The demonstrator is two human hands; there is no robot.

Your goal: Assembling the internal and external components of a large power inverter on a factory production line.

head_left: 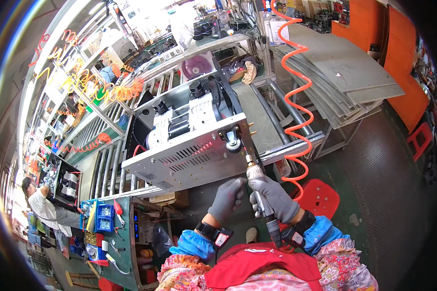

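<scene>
My right hand (282, 202), in a grey glove, is wrapped round an inline air screwdriver (262, 196). The tool's bit points up toward the corner of a grey metal cabinet (192, 165), close beside a caster (233, 140). I cannot tell whether the bit touches a screw. My left hand (226, 200), also gloved, is curled just left of the tool; whatever its fingers may hold is hidden. Inside the cabinet sits a silver motor pump (182, 121) with black caps. Vent slots mark the cabinet's near panel.
The cabinet lies on a roller conveyor (112, 167). An orange coiled air hose (296, 92) hangs at the right. Beyond it are stacked grey sheets (344, 72). A red stool (318, 196) stands near my right arm. Blue screw bins (105, 217) sit at left; another person (46, 206) works farther left.
</scene>
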